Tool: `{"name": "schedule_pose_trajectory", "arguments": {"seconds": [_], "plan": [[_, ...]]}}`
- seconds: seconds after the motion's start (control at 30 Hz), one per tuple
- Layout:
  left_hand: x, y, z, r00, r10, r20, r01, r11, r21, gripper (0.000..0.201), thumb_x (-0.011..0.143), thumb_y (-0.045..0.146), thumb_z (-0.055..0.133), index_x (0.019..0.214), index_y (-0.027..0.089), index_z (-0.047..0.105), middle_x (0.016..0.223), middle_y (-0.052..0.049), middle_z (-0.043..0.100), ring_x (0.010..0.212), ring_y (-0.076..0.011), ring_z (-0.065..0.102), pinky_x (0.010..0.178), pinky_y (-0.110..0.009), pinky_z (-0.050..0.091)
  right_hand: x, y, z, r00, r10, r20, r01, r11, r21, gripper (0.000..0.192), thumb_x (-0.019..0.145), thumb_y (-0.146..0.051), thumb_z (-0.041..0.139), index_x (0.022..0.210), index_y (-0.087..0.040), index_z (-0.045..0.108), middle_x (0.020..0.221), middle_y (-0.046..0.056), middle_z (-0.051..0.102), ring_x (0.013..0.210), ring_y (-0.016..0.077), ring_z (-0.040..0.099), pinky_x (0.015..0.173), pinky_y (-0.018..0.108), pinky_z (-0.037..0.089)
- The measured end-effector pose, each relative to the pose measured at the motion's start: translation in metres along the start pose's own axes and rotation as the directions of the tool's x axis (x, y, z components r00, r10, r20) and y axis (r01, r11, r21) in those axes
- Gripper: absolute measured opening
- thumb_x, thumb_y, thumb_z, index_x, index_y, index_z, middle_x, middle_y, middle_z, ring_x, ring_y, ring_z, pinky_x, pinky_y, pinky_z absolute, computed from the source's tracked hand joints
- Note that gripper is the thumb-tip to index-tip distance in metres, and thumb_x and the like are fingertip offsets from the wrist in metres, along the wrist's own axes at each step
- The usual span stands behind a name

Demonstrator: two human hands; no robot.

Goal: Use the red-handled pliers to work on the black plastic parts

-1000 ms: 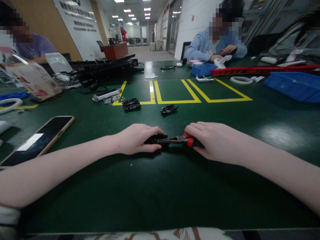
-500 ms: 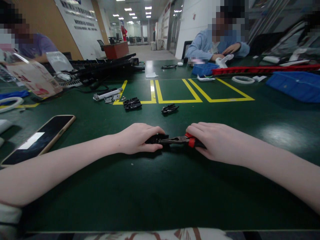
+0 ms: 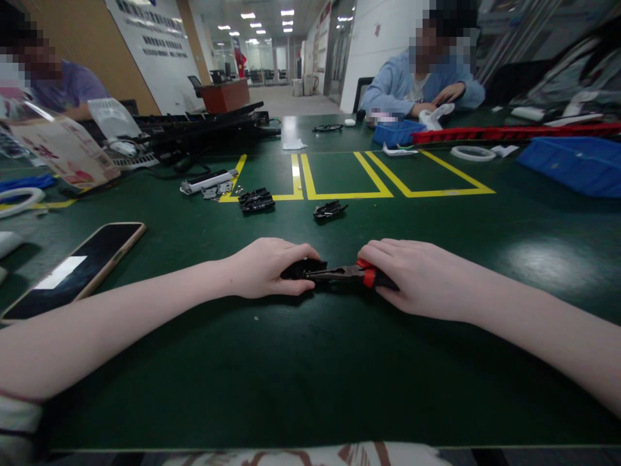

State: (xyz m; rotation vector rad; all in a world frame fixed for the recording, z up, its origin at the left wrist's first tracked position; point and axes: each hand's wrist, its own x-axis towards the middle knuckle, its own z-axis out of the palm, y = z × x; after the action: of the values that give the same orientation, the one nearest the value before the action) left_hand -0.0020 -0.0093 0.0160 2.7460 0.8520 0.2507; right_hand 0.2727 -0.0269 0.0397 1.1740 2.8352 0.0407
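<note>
My left hand (image 3: 264, 266) lies on the green table (image 3: 310, 375), closed over a small black plastic part (image 3: 305, 267) whose end pokes out at the fingertips. My right hand (image 3: 412, 275) grips the red-and-black handles of a pair of needle-nose pliers (image 3: 347, 273). The pliers' jaws point left and reach into the black part. Both hands rest near the table's middle, close together.
Two more black parts (image 3: 255, 200) (image 3: 329, 210) lie further back near yellow tape lines (image 3: 339, 175). A phone (image 3: 72, 268) lies at left. Blue bins (image 3: 575, 167), a red strip and tape rolls sit at right. Other people sit at the far left and far side.
</note>
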Motion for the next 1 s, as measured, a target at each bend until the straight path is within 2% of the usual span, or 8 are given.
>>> {"name": "schedule_pose_trajectory", "arguments": {"seconds": [0.33,0.57,1.0], "plan": [[-0.0003,0.0,-0.0011,1.0,-0.022,0.003,0.023,0.999,-0.038,0.042,0.095,0.047,0.054,0.126,0.019,0.058,0.093,-0.005,0.07,0.077,-0.0174,0.064,0.064,-0.025,0.042,-0.006,0.0035,-0.0054,0.998,-0.011,-0.067,0.015,0.998,0.066,0.027,0.079,-0.027,0.054,0.103,-0.017,0.06,0.096,0.012,0.067,0.08,0.025,0.065,0.066,0.036,0.05],[-0.0016,0.0017,-0.0019,1.0,-0.019,-0.004,0.019,0.999,-0.035,0.041,0.095,0.046,0.055,0.125,0.018,0.059,0.093,-0.005,0.07,0.077,-0.0166,0.063,0.066,-0.024,0.043,-0.0066,0.0048,-0.0081,0.997,0.03,-0.064,-0.023,0.994,0.107,0.029,0.077,-0.027,0.055,0.104,-0.017,0.059,0.099,0.012,0.067,0.08,0.0254,0.065,0.065,0.036,0.049],[-0.0015,0.0015,-0.0009,1.0,-0.005,-0.021,0.005,1.0,-0.029,0.042,0.094,0.046,0.056,0.125,0.018,0.059,0.089,-0.004,0.069,0.073,-0.0157,0.061,0.063,-0.023,0.04,-0.0028,0.0011,-0.0047,0.997,0.001,-0.077,0.005,0.997,0.082,0.026,0.079,-0.029,0.054,0.101,-0.017,0.06,0.095,0.012,0.067,0.078,0.0255,0.064,0.063,0.036,0.049]]}}
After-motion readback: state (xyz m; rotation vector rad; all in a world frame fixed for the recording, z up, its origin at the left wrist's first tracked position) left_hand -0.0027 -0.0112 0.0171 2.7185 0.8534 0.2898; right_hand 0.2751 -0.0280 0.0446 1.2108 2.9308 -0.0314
